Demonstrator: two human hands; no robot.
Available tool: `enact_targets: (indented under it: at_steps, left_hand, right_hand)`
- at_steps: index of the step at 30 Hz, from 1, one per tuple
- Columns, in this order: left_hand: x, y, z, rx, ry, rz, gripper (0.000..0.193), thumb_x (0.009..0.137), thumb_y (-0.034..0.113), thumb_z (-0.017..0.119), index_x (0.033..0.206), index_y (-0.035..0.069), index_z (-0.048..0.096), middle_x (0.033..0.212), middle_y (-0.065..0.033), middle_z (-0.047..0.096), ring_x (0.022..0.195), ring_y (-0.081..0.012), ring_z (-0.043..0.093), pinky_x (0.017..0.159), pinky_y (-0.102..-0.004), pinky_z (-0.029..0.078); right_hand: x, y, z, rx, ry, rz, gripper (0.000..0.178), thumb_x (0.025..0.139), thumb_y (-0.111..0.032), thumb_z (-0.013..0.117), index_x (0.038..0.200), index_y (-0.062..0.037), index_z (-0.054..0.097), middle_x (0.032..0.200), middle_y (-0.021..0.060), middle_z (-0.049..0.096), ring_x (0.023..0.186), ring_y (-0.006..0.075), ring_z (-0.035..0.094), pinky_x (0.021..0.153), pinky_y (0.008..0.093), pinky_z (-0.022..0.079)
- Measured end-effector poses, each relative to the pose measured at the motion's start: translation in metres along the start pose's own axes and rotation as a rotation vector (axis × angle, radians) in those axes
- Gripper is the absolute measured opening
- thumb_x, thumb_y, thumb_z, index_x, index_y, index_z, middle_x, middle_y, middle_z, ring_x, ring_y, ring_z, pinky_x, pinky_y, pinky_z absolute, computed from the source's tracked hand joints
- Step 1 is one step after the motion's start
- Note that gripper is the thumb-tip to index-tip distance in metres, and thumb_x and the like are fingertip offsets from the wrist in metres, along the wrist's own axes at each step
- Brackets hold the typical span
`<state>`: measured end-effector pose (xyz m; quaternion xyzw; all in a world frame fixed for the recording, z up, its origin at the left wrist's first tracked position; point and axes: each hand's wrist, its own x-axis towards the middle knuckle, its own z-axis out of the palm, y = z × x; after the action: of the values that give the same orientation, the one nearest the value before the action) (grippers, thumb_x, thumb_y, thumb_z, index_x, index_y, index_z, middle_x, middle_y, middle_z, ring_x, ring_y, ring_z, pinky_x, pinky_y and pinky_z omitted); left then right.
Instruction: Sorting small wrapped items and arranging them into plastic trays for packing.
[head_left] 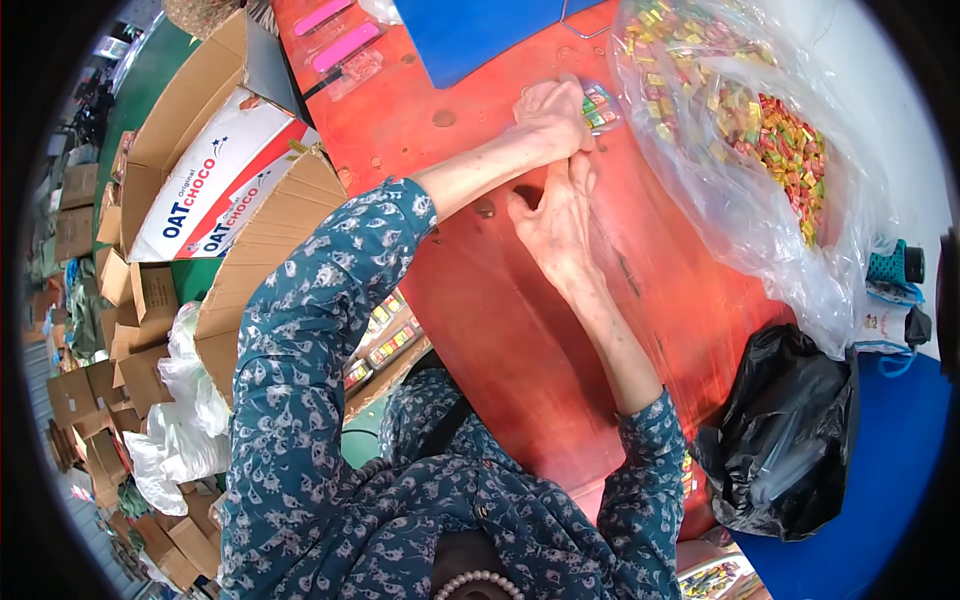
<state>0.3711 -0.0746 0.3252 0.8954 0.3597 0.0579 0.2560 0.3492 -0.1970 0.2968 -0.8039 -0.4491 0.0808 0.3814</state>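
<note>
One left hand (pixel 553 118) and one right hand (pixel 562 218) meet beside one packet (pixel 601 108), grips unclear

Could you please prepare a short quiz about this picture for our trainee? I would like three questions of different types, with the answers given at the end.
1. True or false: the black plastic bag lies to the right of the open cardboard box.

2. Choose one. The tabletop is:
A. green
B. red
C. white

3. Which hand is nearer to the small colourful pack?

Key:
1. True.
2. B.
3. The left hand; it is right beside the pack, though its exact grip cannot be made out.
</note>
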Motion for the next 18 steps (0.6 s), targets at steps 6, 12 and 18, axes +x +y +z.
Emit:
enact_targets:
  at_steps: [6, 12, 18]
  left_hand:
    - [-0.01, -0.005, 0.013, 0.092, 0.06, 0.286, 0.041, 0.067, 0.013, 0.071, 0.097, -0.006, 0.05, 0.094, -0.0267, 0.059, 0.09, -0.0426, 0.059, 0.079, -0.0456, 0.047]
    - [-0.02, -0.001, 0.006, 0.083, -0.052, 0.464, 0.037, 0.068, 0.005, 0.068, 0.096, -0.007, 0.048, 0.092, -0.028, 0.055, 0.089, -0.044, 0.055, 0.076, -0.0492, 0.044]
    - [-0.014, -0.001, 0.009, 0.057, -0.074, 0.497, 0.038, 0.068, 0.008, 0.071, 0.095, -0.007, 0.047, 0.093, -0.0249, 0.054, 0.095, -0.0405, 0.053, 0.08, -0.0468, 0.043]
  right_hand:
    - [0.004, 0.043, -0.019, 0.409, 0.268, 0.034, 0.014, 0.077, -0.003, 0.056, 0.087, 0.0049, 0.063, 0.073, 0.0171, 0.063, 0.068, 0.0255, 0.061, 0.064, 0.0348, 0.048]
    - [0.041, 0.076, -0.046, 0.446, 0.414, 0.188, 0.031, 0.093, -0.024, 0.051, 0.086, 0.0053, 0.059, 0.07, 0.0157, 0.058, 0.066, 0.0202, 0.054, 0.065, 0.0353, 0.044]
    - [0.058, 0.079, -0.041, 0.476, 0.327, 0.18, 0.041, 0.098, -0.033, 0.04, 0.101, 0.0057, 0.054, 0.1, 0.0198, 0.057, 0.089, 0.0258, 0.052, 0.081, 0.0369, 0.04]
